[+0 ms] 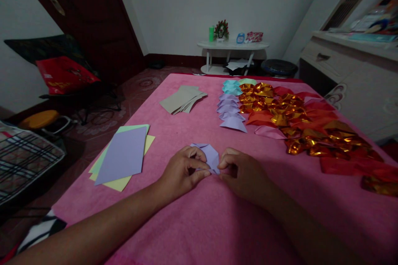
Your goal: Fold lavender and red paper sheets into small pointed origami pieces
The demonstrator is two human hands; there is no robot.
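Though folded, paper between grips

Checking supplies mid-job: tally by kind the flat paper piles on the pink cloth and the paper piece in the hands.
Grey rectangular paper pile: 1
Lavender, green and yellow rectangular paper pile: 1
Lavender partly folded paper piece: 1
Total: 3

A white table stands by a pale wall (dark door at left).

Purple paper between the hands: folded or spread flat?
Folded, at least partly: the purple paper has a flap turned in along its far edge and a slanted corner. The left hand hides some.
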